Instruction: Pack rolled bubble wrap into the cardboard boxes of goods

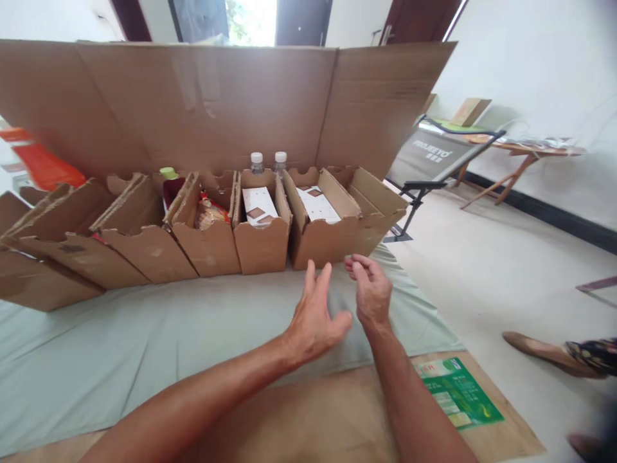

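Note:
My left hand (pixel 315 315) hovers over the pale green cloth (pixel 144 341) with its fingers stretched out and apart, holding nothing. My right hand (pixel 370 289) is just to its right, fingers curled loosely inward, and I see nothing in them. Both hands are a short way in front of a row of open cardboard bins (pixel 260 247). The two bins nearest my hands hold white cartons (pixel 258 204) with brown diamond marks. Two clear bottles with white caps (pixel 257 162) stand behind them. A bin further left holds a snack packet (pixel 209 215).
A tall cardboard sheet (pixel 216 103) stands behind the bins. An orange package (pixel 45 167) lies at far left. A folding chair (pixel 434 161) and a wooden table (pixel 520 154) are at right. A green printed carton (pixel 457 392) lies on cardboard by my right arm. Another person's foot (pixel 544 352) is on the floor.

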`<state>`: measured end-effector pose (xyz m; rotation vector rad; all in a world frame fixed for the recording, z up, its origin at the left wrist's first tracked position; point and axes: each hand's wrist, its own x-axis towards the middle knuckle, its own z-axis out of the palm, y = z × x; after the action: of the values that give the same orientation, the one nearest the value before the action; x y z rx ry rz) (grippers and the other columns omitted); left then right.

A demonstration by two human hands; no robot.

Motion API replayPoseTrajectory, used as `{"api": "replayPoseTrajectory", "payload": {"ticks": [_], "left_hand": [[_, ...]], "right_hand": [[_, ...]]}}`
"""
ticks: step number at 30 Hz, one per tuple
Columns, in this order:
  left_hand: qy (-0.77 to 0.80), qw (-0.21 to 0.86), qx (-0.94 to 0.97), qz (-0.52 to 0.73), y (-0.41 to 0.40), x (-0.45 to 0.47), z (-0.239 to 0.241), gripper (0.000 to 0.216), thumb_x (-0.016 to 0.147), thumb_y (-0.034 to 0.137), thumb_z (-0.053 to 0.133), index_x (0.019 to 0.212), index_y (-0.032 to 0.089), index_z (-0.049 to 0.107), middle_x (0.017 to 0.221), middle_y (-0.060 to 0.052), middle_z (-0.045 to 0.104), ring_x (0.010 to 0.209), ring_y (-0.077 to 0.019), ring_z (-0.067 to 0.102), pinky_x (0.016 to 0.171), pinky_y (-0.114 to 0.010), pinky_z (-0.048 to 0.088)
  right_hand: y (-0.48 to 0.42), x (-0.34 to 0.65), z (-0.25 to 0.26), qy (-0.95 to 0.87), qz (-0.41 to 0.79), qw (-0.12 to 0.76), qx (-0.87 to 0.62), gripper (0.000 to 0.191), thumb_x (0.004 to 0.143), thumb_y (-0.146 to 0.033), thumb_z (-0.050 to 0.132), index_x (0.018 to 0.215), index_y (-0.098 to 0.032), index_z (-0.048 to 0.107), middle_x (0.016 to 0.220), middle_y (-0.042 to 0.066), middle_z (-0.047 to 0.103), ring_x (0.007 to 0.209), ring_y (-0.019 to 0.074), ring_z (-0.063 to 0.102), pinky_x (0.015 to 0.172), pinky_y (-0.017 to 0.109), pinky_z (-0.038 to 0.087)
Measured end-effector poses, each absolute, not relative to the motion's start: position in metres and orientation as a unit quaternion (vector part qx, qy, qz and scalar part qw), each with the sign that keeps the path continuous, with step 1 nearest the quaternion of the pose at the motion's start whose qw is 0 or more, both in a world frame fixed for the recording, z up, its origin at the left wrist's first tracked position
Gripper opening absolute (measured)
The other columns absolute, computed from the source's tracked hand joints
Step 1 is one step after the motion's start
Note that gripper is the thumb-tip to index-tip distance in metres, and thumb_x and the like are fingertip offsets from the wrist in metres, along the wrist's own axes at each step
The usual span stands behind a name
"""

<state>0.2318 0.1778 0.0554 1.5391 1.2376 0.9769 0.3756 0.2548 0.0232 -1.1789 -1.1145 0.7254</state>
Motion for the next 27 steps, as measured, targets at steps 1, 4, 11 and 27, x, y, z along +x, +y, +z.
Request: {"api": "replayPoseTrajectory", "payload": {"ticks": [1,4,11,27], "left_hand": [[0.503,0.461,0.625,0.378,0.162,0.22,0.058,0.091,0.08,0.029,0.068,0.163,0.028,0.029,0.176,-0.012,-0.003,0.129,-0.0391,0.06,0.096,-0.051,0.058],[0.511,0.462,0.63,0.358,0.107,0.182,0.054,0.076,0.084,0.03,0.065,0.156,0.037,0.042,0.176,-0.005,0.005,0.121,-0.0354,0.065,0.069,-0.038,0.063],[0.563,0.379,0.603,0.419,0.025,0.095,-0.008,0.041,0.093,0.034,0.059,0.134,0.031,0.066,0.165,-0.012,0.04,0.132,-0.0337,0.061,0.09,-0.041,0.063],[0.604,0.274,0.526,0.532,-0.051,0.056,0.013,0.05,0.1,0.039,0.054,0.15,0.04,0.048,0.161,-0.006,0.046,0.124,-0.0298,0.066,0.094,-0.04,0.063]], "right_hand": [[0.249,0.369,0.034,-0.502,0.314,0.628,-0.504,0.041,0.082,-0.053,0.069,0.104,-0.019,0.069,0.094,0.009,0.075,0.089,0.0243,0.07,0.084,0.041,0.055],[0.234,0.339,0.072,-0.604,0.313,0.569,-0.462,0.042,0.087,-0.042,0.067,0.123,-0.021,0.067,0.085,0.003,0.072,0.078,0.0202,0.066,0.077,0.036,0.055],[0.27,0.271,0.132,-0.762,0.247,0.385,-0.46,0.039,0.08,-0.027,0.064,0.118,-0.026,0.072,0.066,-0.003,0.065,0.063,0.0175,0.056,0.068,0.032,0.047],[0.031,0.274,0.144,-0.797,0.374,0.354,-0.317,0.03,0.089,-0.04,0.075,0.118,-0.032,0.075,0.088,0.0,0.08,0.073,0.0175,0.074,0.065,0.024,0.059]]}}
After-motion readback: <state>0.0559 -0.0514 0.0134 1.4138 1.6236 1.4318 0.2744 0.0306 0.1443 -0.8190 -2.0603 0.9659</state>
